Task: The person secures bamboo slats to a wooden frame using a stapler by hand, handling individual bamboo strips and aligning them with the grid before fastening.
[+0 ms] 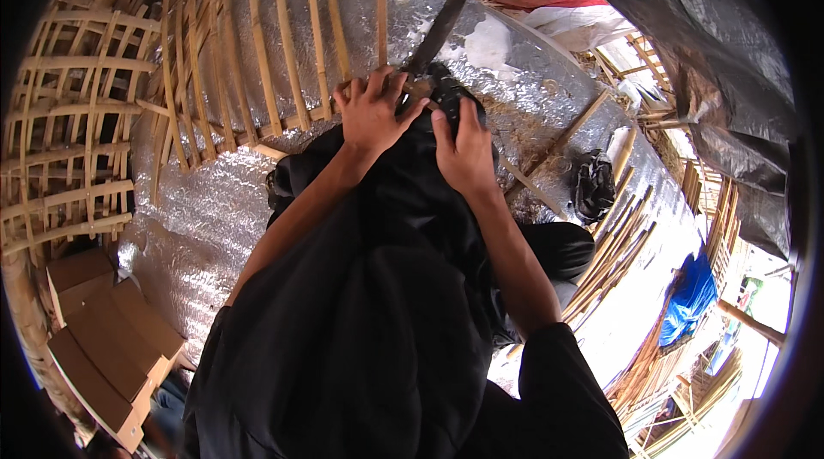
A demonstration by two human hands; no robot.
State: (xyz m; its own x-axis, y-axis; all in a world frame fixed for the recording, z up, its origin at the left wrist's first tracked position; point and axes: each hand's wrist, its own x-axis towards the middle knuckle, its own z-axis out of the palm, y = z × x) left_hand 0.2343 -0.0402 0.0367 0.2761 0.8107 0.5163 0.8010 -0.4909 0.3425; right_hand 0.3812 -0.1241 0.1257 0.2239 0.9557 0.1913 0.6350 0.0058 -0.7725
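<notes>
A large knife with a long dark blade points up and away in front of me. At its lower end, beside a brown part that looks like the handle, my left hand has its fingers curled, the thumb stretched toward the right hand. Just right of it, my right hand rests on black cloth over my leg, thumb and fingers apart. Nothing shows between the right hand's fingers. The grip on the knife is partly hidden by the left fingers.
A bamboo slat frame lies ahead left, with a woven bamboo panel beyond. Shiny silver sheeting covers the ground. Cardboard boxes stand lower left. At right are bamboo strips, a black bag and a blue bag.
</notes>
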